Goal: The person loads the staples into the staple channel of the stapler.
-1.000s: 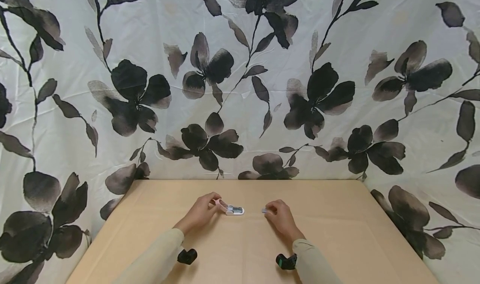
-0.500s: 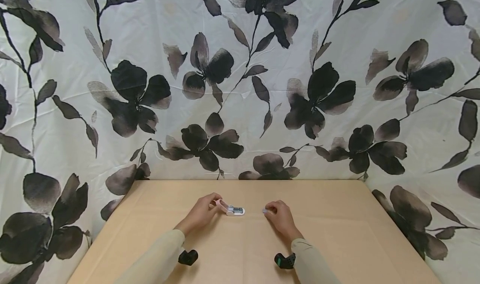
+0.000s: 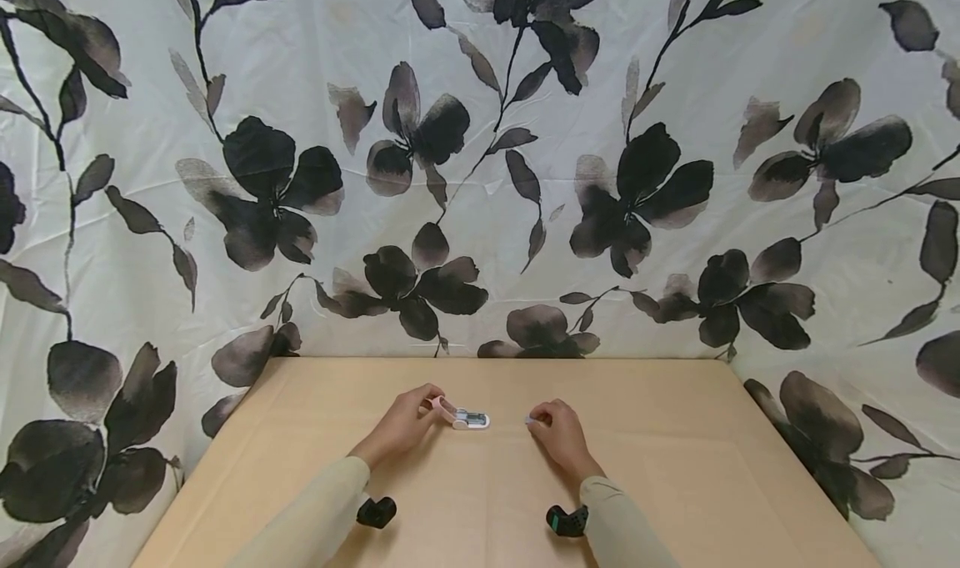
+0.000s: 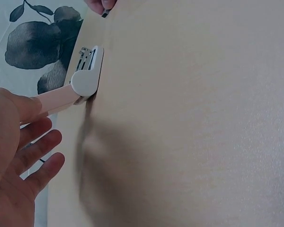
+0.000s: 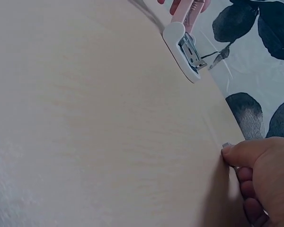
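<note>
A pink and white stapler [image 3: 471, 420] rests its white base on the table, swung wide so that its metal staple channel [image 5: 191, 53] is exposed. My left hand [image 3: 401, 422] pinches the raised pink lever [image 4: 59, 99] between thumb and forefinger; the other fingers hang loosely below. To the right of the stapler, a short gap away, my right hand [image 3: 562, 439] is low over the table. Its thumb and forefinger pinch a small grey metal piece, which looks like a short strip of staples [image 4: 105, 13]. Only the tip of that strip shows beyond the fingertips in the right wrist view.
The light wooden table [image 3: 675, 468] extends around both hands. A pale curtain with dark flowers [image 3: 525, 176] hangs right behind its back edge. Black devices [image 3: 377, 513] are worn at both wrists, close above the tabletop.
The strip in my right fingers has turned a little, and the right wrist has shifted slightly left. My left hand and the stapler stay where they were.
</note>
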